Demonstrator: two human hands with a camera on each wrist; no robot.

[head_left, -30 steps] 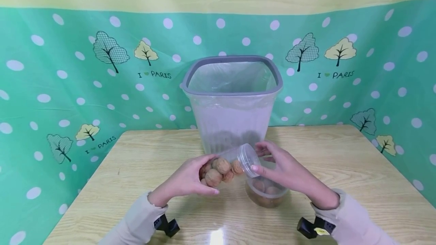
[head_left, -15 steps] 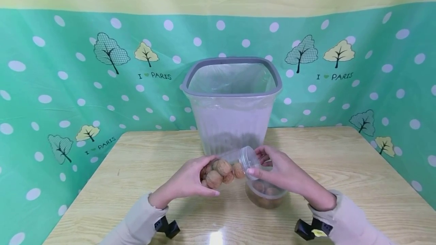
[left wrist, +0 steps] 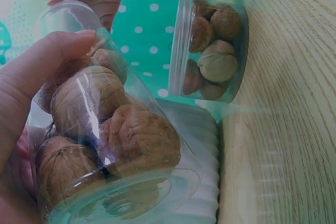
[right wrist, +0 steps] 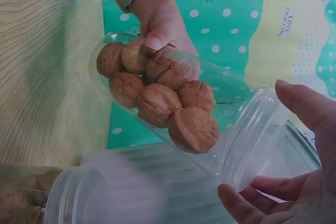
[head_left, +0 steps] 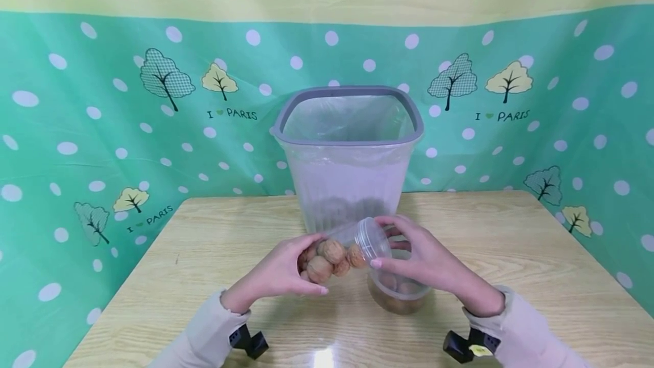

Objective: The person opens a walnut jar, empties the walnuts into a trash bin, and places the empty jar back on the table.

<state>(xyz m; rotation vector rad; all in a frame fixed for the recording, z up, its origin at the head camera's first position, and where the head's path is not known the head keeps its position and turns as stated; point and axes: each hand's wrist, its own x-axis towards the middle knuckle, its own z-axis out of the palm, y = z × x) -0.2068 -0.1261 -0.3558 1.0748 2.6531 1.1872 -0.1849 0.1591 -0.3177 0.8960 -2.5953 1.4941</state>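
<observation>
Two hands share the walnut jar (head_left: pixel 341 250), tilted above the table (head_left: pixel 204 254): my left hand (head_left: pixel 278 271) grips its base while my right hand (head_left: pixel 426 257) pinches the lid (head_left: pixel 373 238). I'd twist gently, mouth raised, so nothing spills.

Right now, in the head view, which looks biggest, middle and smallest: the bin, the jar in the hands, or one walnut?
1. The bin, biggest by far.
2. The jar, held tilted by both hands.
3. One walnut inside the jar, smallest.
</observation>
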